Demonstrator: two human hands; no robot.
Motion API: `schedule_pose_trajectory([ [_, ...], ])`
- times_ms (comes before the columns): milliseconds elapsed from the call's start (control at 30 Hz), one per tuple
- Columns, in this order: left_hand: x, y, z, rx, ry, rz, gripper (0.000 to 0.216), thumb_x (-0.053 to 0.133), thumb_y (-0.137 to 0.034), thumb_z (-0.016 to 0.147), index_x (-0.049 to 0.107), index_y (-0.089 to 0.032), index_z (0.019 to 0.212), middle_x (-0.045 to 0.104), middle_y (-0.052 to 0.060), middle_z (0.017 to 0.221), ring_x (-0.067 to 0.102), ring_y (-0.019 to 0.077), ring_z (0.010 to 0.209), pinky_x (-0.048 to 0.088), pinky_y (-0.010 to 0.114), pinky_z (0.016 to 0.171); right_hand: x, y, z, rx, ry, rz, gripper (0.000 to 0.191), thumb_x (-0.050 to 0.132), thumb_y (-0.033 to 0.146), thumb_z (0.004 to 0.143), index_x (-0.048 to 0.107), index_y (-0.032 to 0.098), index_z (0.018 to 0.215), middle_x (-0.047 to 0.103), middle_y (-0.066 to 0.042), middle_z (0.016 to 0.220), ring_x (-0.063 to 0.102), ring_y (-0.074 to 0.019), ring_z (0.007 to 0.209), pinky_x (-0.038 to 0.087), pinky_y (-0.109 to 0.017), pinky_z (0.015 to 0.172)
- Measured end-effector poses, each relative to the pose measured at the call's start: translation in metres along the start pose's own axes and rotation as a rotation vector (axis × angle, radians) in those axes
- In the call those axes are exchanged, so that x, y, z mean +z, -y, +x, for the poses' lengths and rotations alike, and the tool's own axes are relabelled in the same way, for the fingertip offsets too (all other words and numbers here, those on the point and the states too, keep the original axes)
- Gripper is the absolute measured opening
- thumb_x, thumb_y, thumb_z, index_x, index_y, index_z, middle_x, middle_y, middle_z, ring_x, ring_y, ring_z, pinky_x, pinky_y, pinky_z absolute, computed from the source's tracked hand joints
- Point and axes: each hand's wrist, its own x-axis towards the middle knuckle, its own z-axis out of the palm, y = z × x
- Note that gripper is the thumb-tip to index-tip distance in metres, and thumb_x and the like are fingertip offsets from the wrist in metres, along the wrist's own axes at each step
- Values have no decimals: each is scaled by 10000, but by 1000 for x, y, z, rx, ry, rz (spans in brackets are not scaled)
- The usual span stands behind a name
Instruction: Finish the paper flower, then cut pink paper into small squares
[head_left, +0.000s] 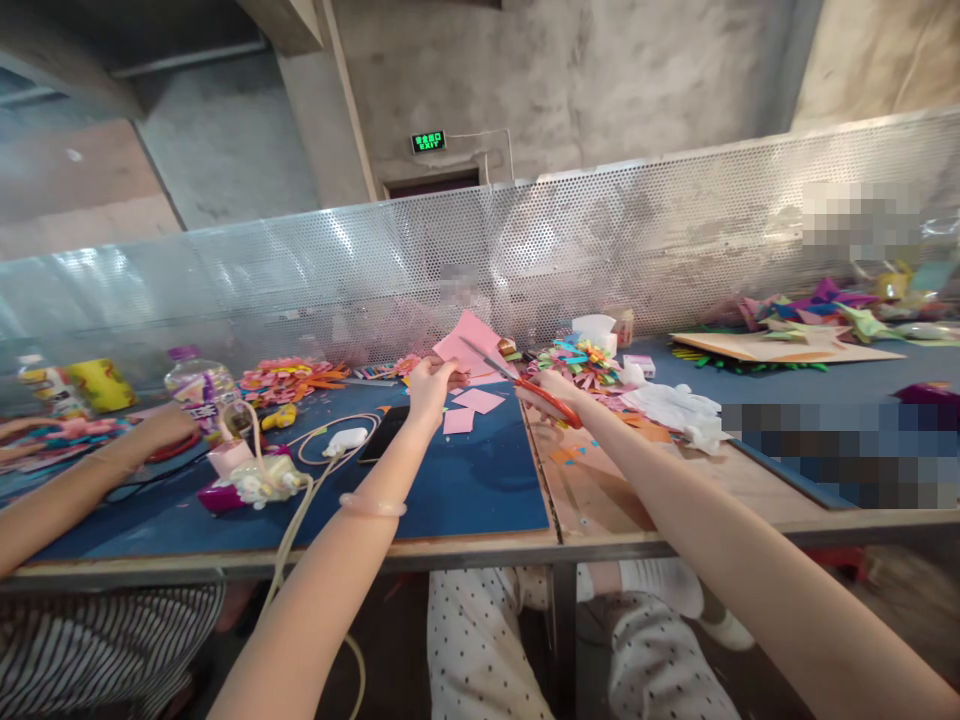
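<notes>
In my left hand [435,385] is a sheet of pink paper [474,343], pinched at its lower left edge and raised above the table. My right hand [553,392] is wrapped round the red handles of a pair of scissors [495,360]. Their blades point up and left, across the face of the pink sheet. Whether the blades bite into the paper, I cannot tell. Below my hands, small pink paper pieces [459,420] lie on the blue tabletop [480,490].
Left of me, a co-worker's arm [142,440] reaches over the table near a bottle [199,385]. A phone [384,435], a cable with a white plug [345,441] and colourful paper strips [292,380] lie around. White gloves [679,412] are at right. A perforated metal panel [360,270] stands behind.
</notes>
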Motion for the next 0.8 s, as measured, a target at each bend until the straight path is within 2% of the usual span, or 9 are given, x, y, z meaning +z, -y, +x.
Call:
schedule_pose_trajectory([
  [233, -1, 1, 1, -10, -2, -4, 179, 647, -204, 610, 536, -133, 731, 630, 19, 572, 612, 160, 489, 490, 265, 488, 1, 11, -7, 29, -56, -15, 233, 577, 350, 714, 586, 121, 670, 621, -35, 564, 541, -127, 346, 390, -192, 275],
  [533, -1, 0, 2, -21, 12, -20, 200, 641, -193, 602, 545, -124, 763, 635, 20, 593, 604, 142, 473, 483, 244, 467, 3, 5, -3, -13, -67, -25, 220, 579, 337, 700, 578, 132, 621, 573, -15, 501, 539, -128, 343, 388, -185, 274],
  [800, -2, -1, 2, -167, 89, -78, 153, 553, -251, 685, 526, -134, 779, 603, 11, 509, 627, 166, 495, 506, 256, 490, 6, 6, -2, -15, -68, -27, 210, 549, 329, 702, 547, 134, 622, 542, -12, 486, 509, -130, 327, 387, -211, 275],
])
